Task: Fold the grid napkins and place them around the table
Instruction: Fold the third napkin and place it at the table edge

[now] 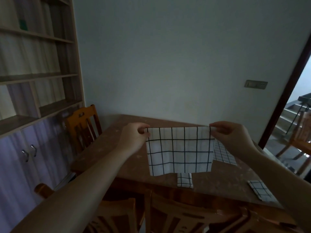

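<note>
At the far left stands a wooden bookshelf over cupboard doors, with a wooden chair tucked at the table's left end. My left hand pinches the upper left corner of a grid napkin, thumb and fingers clamped on the cloth, so the top edge pulls taut. The napkin hangs in the air above the table, its lower edge loose and slightly wavy; I judge I am holding it up to square it before the first fold. Below it, near the table's front edge, lies a narrow folded napkin, apparently already set at a place. My right hand clamps the upper right corner the same way, level with the left, which keeps the grid lines straight. Just behind that hand another unfolded napkin lies flat on the table, waiting its turn. Further right, at the table's near right corner, rests a second folded napkin.
</note>
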The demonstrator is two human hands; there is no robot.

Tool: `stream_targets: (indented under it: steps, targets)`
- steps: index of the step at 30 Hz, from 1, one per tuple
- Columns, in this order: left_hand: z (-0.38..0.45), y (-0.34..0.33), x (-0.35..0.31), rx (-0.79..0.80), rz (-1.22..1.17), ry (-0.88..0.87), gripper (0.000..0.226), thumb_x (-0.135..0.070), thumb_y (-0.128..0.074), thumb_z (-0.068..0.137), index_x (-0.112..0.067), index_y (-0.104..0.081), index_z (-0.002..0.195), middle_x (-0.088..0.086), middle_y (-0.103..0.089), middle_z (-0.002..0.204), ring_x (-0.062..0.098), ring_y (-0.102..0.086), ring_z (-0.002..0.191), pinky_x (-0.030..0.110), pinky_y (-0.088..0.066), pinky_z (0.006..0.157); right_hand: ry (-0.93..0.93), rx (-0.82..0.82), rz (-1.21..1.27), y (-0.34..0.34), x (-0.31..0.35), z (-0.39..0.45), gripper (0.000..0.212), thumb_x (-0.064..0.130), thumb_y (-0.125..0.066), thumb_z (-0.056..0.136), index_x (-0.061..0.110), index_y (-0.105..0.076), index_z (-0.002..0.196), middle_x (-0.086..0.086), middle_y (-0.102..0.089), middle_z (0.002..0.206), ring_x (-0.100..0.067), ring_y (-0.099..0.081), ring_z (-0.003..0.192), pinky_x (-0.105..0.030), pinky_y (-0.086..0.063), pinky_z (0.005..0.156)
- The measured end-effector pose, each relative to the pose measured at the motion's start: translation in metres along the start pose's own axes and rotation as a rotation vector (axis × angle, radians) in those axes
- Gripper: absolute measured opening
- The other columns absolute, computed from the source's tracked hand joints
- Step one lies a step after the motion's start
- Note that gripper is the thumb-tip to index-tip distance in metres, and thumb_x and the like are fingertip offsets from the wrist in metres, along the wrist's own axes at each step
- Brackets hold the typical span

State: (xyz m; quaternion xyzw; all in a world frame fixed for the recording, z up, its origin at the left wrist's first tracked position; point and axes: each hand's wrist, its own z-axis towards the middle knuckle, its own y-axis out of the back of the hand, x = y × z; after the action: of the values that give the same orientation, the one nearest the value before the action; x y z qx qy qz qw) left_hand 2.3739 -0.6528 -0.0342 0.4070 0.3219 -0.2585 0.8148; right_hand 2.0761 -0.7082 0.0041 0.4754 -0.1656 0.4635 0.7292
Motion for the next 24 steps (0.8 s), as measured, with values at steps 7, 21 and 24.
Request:
stream_targets:
  steps: [7, 21, 24]
  targets:
    - [0.004, 0.0, -0.003, 0.008, -0.127, 0.079, 0.008, -0.023, -0.068, 0.091, -0.018, -0.072, 0.096, -0.012, -0.065, 0.087, 0.004, -0.061, 0.086, 0.014, -0.041, 0.067, -0.077, -0.071, 0.138, 0.003, 0.0, 0.004, 0.017, 0.013, -0.073, 0.082, 0.028, -0.072, 0.076, 0.009, -0.07, 0.063, -0.024, -0.061, 0.065, -0.028, -0.046, 0.059]
    - [-0.005, -0.011, -0.046, 0.286, -0.302, -0.182, 0.007, -0.035, -0.072, 0.087, -0.028, -0.073, 0.088, -0.008, -0.074, 0.085, 0.01, -0.07, 0.08, 0.033, -0.057, 0.076, 0.179, 0.424, -0.107, -0.065, 0.059, -0.001, 0.026, 0.041, -0.065, 0.085, 0.017, -0.071, 0.076, 0.005, -0.061, 0.058, -0.002, -0.051, 0.05, -0.02, -0.039, 0.05]
    - [-0.007, 0.007, -0.036, 0.368, -0.14, -0.106, 0.021, -0.05, -0.077, 0.076, -0.032, -0.073, 0.086, -0.011, -0.073, 0.082, 0.004, -0.068, 0.077, 0.026, -0.053, 0.068, 0.143, 0.432, -0.012, -0.056, 0.055, 0.008, 0.015, 0.037, -0.066, 0.086, 0.026, -0.076, 0.082, 0.004, -0.074, 0.073, -0.009, -0.068, 0.066, -0.024, -0.051, 0.061]
